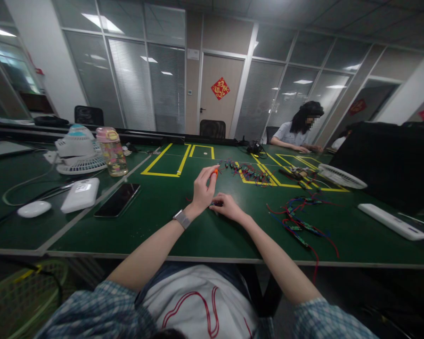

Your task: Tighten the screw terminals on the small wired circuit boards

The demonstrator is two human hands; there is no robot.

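Note:
My left hand (202, 188), with a watch on its wrist, is raised a little over the green table. Its thumb and fingers are pinched on a small orange piece (216, 172), too small in view to tell its kind. Close beside it, my right hand (229, 208) rests low at the table, fingers curled and closed round something small and dark that they mostly hide. Beyond the hands lies a row of small circuit boards with red and blue wires (254, 174). More wired circuit boards (298, 221) are spread to the right of my right hand.
At left are a phone (118, 200), a white power bank (80, 194), a white case (34, 209), a drink bottle (112, 151) and a fan (79, 150). A white bar (392, 221) lies at right. Yellow tape (162, 174) marks the table (183, 245). Another person (297, 129) sits across.

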